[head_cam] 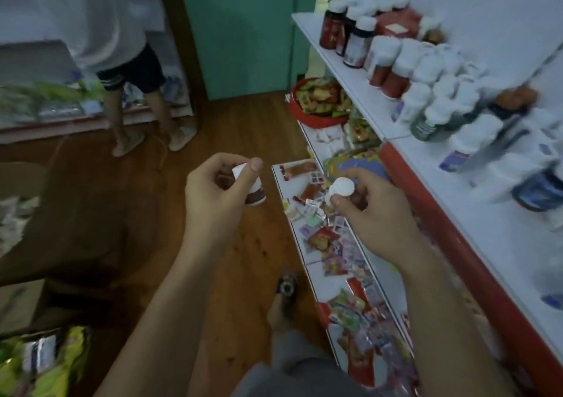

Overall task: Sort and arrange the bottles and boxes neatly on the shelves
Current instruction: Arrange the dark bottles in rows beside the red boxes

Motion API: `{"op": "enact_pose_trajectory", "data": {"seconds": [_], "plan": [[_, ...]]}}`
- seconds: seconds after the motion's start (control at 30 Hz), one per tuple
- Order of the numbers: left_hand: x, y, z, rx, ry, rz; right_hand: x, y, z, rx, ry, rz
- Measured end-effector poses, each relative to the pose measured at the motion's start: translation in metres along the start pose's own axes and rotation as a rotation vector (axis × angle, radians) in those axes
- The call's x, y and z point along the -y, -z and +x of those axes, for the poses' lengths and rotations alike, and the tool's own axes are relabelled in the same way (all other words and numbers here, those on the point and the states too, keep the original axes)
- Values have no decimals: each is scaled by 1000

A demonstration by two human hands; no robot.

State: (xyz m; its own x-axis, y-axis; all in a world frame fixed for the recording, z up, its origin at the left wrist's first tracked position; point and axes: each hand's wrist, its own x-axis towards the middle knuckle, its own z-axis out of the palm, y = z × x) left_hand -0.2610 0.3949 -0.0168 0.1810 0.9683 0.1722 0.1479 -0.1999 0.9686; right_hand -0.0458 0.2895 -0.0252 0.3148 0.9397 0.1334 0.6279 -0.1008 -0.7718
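My left hand (213,192) grips a small white-capped bottle with a dark red label (255,194), held tilted over the wooden floor. My right hand (368,207) holds a second white-capped bottle (341,188) by its cap end, above the low shelf. To the right, the upper white shelf (344,73) carries several white-capped bottles (405,64), some red-labelled, some blue-labelled, and a red box (393,25) at the back. The bottles nearest me are blurred.
The low shelf (286,180) is strewn with several small snack packets and sachets. A red basket of packets (316,101) sits at its far end. Another person's legs (143,116) stand at the back left by a second shelf. Cardboard boxes (21,302) lie at left.
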Motion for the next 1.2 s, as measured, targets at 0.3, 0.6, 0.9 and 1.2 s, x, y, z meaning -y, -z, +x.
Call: {"op": "enact_pose_trajectory", "data": {"seconds": [0.3,0.6,0.9,1.2], "plan": [[12,-11,248,-139,-70,154,9,-19,292,138,53,-93],[35,-62,441,-9,-105,194,-5,-26,471,-22,14,-78],[77,-202,683,312,-189,99,-52,-31,612,-218,-195,-159],[67,-349,858,825,-265,133,-104,-32,775,-780,-631,-280]]}}
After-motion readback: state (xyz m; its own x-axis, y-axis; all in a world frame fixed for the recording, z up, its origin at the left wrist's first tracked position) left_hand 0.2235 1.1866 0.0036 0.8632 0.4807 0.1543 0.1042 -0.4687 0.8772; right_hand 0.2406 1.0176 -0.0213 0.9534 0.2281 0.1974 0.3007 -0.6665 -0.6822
